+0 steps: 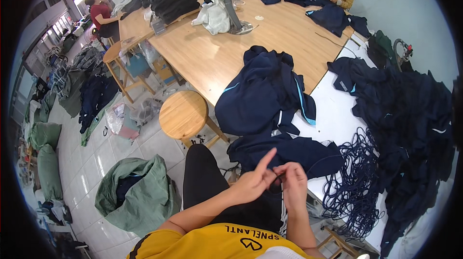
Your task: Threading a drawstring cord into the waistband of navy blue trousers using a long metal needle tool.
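Note:
Above my lap my two hands meet over a thin dark strand that looks like a cord [275,190], a short loop of it showing between them. My left hand [251,182] has its index finger stretched up while the thumb and other fingers close on the strand. With bent fingertips my right hand [293,182] pinches the same strand; its ends are hidden. Just beyond the hands, a navy garment piece [289,155] lies at the table's near edge. Behind it sits a heaped navy garment [260,92] with light-blue piping.
Tangled navy cords [352,182] and a large pile of navy garments [405,109] cover the white table part on my right. A wooden stool [184,114] and a green sack [137,194] stand to my left. Two people sit at the far side of the wooden table [289,32].

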Motion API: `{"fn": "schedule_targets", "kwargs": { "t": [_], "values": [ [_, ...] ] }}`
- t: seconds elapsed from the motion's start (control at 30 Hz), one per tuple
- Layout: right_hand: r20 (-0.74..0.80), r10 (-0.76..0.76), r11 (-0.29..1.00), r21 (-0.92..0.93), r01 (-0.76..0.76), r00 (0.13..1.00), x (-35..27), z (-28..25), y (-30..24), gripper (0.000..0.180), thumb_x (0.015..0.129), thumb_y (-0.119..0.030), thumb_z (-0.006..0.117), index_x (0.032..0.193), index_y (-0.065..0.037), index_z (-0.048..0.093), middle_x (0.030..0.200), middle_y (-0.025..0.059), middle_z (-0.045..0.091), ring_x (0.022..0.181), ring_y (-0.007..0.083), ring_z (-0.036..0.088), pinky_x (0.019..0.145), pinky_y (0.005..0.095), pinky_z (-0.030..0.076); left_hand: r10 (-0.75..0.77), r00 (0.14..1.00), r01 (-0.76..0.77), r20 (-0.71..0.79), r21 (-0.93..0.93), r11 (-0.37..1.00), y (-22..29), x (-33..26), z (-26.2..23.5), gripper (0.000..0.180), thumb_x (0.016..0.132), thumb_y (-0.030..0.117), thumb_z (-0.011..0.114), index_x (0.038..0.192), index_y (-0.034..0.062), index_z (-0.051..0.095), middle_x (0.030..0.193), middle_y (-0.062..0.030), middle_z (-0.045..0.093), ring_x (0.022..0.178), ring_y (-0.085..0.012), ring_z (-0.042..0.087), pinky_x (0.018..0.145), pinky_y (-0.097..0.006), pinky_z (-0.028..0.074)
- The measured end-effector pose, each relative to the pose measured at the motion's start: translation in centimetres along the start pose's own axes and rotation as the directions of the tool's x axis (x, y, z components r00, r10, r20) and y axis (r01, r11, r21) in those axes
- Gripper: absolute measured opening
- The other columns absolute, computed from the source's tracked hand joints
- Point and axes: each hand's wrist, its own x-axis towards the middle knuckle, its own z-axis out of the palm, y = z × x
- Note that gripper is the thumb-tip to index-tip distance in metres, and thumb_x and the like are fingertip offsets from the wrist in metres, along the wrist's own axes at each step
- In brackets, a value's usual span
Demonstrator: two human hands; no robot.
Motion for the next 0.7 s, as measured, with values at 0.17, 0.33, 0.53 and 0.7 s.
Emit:
{"fn": "schedule_targets", "kwargs": {
  "t": [0.17, 0.33, 0.53, 0.7],
  "values": [
    [-0.059, -0.128, 0.991, 0.017, 0.129, 0.99, 0.9, -0.6, -1.7, 0.028, 0.096, -0.012, 0.045, 0.119, 0.003, 0.051, 0.071, 0.0007, 0.044, 0.065, 0.0094, 0.044, 0.065, 0.0251, 0.042, -0.092, 0.913, -0.255, -0.398, -0.732, 0.632, 0.0, 1.5, -2.9, 0.051, 0.097, 0.045, 0.034, 0.138, 0.0152, 0.028, 0.121, -0.0121, 0.055, 0.113, -0.0227, 0.052, 0.098, -0.037, 0.038],
    [0.054, -0.07, 0.981, -0.176, 0.078, 0.996, 1.9, 1.0, -1.8, 0.044, 0.093, -0.004, 0.046, 0.135, -0.003, 0.037, 0.074, 0.0012, 0.05, 0.065, 0.0052, 0.045, 0.06, 0.0179, 0.037, -0.056, 0.868, -0.445, -0.494, -0.822, 0.355, 0.4, 2.7, -5.9, 0.038, 0.099, 0.036, 0.032, 0.133, 0.017, 0.034, 0.125, -0.0156, 0.049, 0.118, -0.0321, 0.048, 0.103, -0.048, 0.037],
    [0.007, -0.074, 0.977, -0.199, 0.074, 0.997, 2.3, 1.7, -1.5, 0.047, 0.09, -0.002, 0.049, 0.134, -0.005, 0.035, 0.069, -0.0012, 0.05, 0.061, 0.0026, 0.043, 0.054, 0.016, 0.034, -0.062, 0.877, -0.447, -0.477, -0.856, 0.26, 0.2, 2.5, -5.3, 0.038, 0.1, 0.034, 0.032, 0.133, 0.0171, 0.034, 0.125, -0.0134, 0.051, 0.118, -0.0325, 0.049, 0.103, -0.051, 0.037],
    [0.035, -0.059, 0.98, -0.187, 0.065, 0.998, 2.1, 1.8, -1.3, 0.05, 0.089, 0.001, 0.049, 0.135, -0.004, 0.033, 0.069, -0.0018, 0.05, 0.061, 0.0019, 0.043, 0.054, 0.0156, 0.032, -0.003, 0.889, -0.443, -0.457, -0.864, 0.24, -0.1, 1.5, -5.1, 0.038, 0.1, 0.032, 0.032, 0.135, 0.0181, 0.031, 0.126, -0.0131, 0.051, 0.118, -0.0326, 0.05, 0.104, -0.052, 0.036]
  ]
}}
